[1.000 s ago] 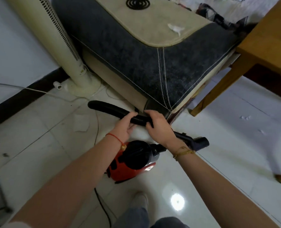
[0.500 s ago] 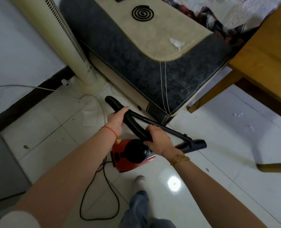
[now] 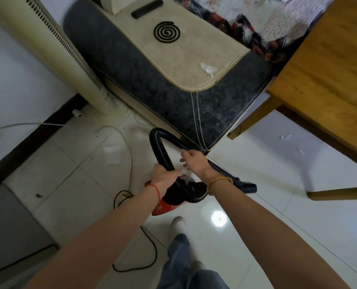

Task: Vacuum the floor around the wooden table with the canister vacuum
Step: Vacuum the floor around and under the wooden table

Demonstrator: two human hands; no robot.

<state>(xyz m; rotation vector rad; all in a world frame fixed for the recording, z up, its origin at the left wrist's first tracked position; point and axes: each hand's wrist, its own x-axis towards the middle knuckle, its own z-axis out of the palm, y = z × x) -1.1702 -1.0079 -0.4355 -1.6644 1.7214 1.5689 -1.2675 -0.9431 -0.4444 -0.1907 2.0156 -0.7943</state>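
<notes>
- White glossy floor tiles (image 3: 256, 205) fill the head view, under and around both hands, with a lamp glare just right of the forearms.
- Beyond the hands sits a grey and beige sofa (image 3: 173, 80); on its cushion lie a black spiral coil (image 3: 166, 32), a crumpled tissue (image 3: 208, 69) and a dark remote (image 3: 147, 8).
- Up and right of the right hand stands the wooden table (image 3: 330, 69), 1 leg planted on the tiles near the sofa corner.
- Left of the left hand rises a cream tower fan (image 3: 54, 44), with a pale cable trailing over the floor.
- Directly below the 2 hands is the red canister vacuum (image 3: 169, 206), its black hose (image 3: 163, 151) looping upward and its nozzle (image 3: 249, 187) lying just past the right wrist.
- Left hand (image 3: 165, 178) grips the hose low down, close to the canister.
- Right hand (image 3: 195, 161) hovers over the hose with fingers spread; motion blur hides whether it touches, so I cannot tell its grasp for sure.
- Black power cord (image 3: 150, 243) curls on the floor beside the person's shoe (image 3: 179, 225).
- Risk, as I judge it: that cord could snag a foot or tug the canister over; the loop could also kink and choke suction.
</notes>
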